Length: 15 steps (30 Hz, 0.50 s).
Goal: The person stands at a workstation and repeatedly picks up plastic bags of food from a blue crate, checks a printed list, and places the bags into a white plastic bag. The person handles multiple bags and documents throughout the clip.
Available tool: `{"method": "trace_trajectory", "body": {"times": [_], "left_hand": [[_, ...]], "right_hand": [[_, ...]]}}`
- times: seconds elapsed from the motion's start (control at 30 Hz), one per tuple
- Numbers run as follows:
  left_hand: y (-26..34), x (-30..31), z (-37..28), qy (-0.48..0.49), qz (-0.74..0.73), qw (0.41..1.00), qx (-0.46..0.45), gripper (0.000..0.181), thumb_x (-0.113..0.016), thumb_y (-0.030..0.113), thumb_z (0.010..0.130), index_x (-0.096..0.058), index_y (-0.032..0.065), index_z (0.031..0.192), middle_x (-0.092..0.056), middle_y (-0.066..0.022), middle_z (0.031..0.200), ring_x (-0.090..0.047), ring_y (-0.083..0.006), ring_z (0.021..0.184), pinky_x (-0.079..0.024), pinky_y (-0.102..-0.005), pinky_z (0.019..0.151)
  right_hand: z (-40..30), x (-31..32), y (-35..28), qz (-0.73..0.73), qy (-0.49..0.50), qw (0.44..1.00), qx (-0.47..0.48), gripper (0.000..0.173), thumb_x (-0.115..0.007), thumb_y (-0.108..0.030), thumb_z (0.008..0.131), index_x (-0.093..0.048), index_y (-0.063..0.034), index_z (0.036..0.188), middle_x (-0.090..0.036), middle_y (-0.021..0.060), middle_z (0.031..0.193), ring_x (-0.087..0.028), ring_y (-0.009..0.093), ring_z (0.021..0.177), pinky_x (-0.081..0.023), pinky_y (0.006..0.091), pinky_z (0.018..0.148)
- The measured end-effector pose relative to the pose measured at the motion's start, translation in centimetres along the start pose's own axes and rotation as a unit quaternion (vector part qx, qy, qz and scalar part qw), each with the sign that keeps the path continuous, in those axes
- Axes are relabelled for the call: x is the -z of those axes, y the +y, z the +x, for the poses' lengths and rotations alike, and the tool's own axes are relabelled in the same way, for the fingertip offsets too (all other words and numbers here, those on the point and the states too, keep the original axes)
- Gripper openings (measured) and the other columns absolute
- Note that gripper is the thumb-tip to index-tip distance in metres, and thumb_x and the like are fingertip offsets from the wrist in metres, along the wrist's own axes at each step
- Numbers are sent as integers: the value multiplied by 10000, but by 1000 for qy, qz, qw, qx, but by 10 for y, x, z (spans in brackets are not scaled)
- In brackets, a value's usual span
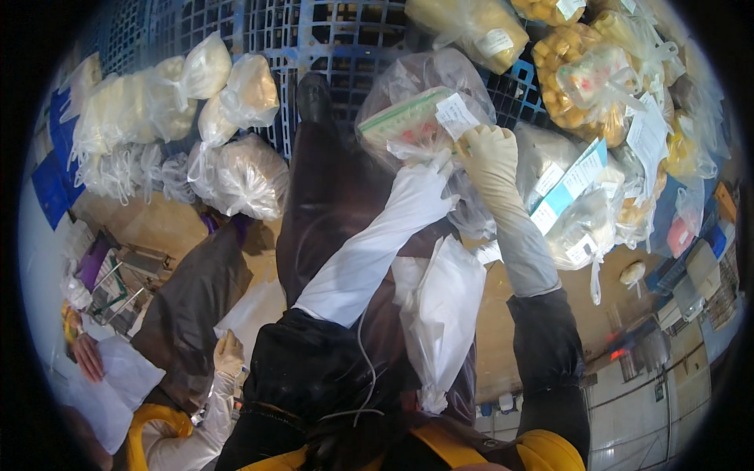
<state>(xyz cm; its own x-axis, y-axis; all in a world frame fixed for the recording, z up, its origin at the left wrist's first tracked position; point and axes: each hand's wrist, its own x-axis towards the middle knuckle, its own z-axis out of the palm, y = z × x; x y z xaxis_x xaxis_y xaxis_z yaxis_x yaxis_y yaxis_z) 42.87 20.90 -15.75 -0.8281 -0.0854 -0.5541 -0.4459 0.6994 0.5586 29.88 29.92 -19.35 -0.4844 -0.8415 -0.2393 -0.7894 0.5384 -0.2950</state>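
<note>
Before me is a large transparent plastic bag, with a zip bag edged in green at its top. A white label bearing writing lies on the zip bag. My left hand, in a white glove, grips the gathered plastic at the near side of the large bag. Close beside it, my right hand, in a cream glove, has its fingers curled on the same bag next to the label. Its fingertips are partly hidden. Below my forearms a white plastic bag hangs against my dark apron.
Blue plastic pallets lie underfoot and ahead. Filled bags line the left; at right are bags of yellowish cubes and a blue-and-white labelled sheet. At lower left, a co-worker's gloved hand holds a white sheet; another person's hand touches paper.
</note>
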Motion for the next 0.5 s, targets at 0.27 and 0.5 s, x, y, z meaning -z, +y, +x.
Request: {"method": "trace_trajectory", "body": {"times": [0.27,0.5], "left_hand": [[-1,1,0,64,-39,997,-33,573,-641,337,682,-515,21,1143,-454,-176,1223,-570,-295,899,-427,-412,799],[7,10,-2,-11,-16,1000,5,525,-586,358,749,-488,55,1167,-464,-138,1232,-566,-291,932,-442,-408,777]], "right_hand": [[-3,17,-1,-4,17,1000,4,202,-588,-291,723,-580,-93,678,-564,86,707,-553,248,706,-392,386,712],[-7,2,-1,-42,-32,999,8,179,-616,-284,707,-604,-112,752,-588,69,743,-556,227,735,-381,373,773]]}}
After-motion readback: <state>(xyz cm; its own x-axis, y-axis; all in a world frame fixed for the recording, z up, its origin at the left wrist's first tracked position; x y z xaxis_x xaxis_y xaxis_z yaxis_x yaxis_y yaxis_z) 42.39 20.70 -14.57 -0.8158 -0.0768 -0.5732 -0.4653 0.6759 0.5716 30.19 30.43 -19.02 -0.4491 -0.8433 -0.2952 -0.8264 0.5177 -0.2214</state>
